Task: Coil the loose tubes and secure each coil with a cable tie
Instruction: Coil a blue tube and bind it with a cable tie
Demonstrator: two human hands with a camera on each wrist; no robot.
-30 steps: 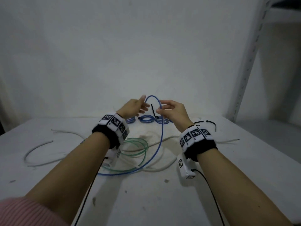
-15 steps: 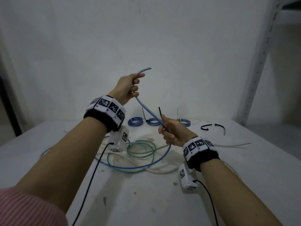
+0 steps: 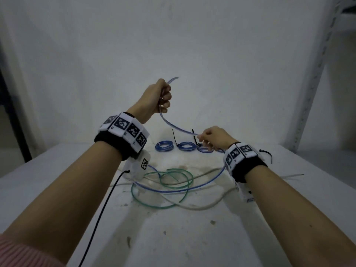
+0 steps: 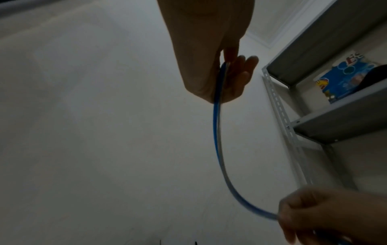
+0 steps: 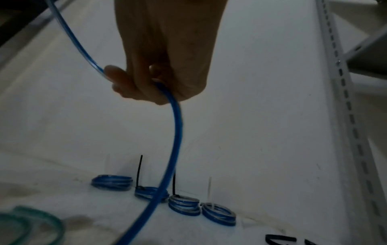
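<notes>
A long blue tube [image 3: 179, 129] runs between both hands above the table [image 3: 57, 170]. My left hand [image 3: 160, 97] is raised and grips the tube near its free end [image 3: 174, 78]; the fingers [image 4: 240, 76] curl round the tube [image 4: 216, 136]. Lower and to the right, my right hand [image 3: 211, 138] pinches the tube [image 5: 173, 132], which drops past the wrist and loops over the table [image 3: 169, 190]. Several tied blue coils [image 5: 184, 205] stand in a row at the back, black and clear tie tails upright.
A loose green tube [image 3: 167, 182] and a white tube [image 3: 204, 206] lie tangled under the hands. Loose black cable ties [image 3: 266, 153] lie at the right, also seen in the right wrist view [image 5: 280, 238]. A metal shelf upright [image 3: 316, 74] stands at the right.
My left hand rose with the tube's end while the right hand slid down and rightward along the tube. The span between the hands has lengthened and now sags in a curve.
</notes>
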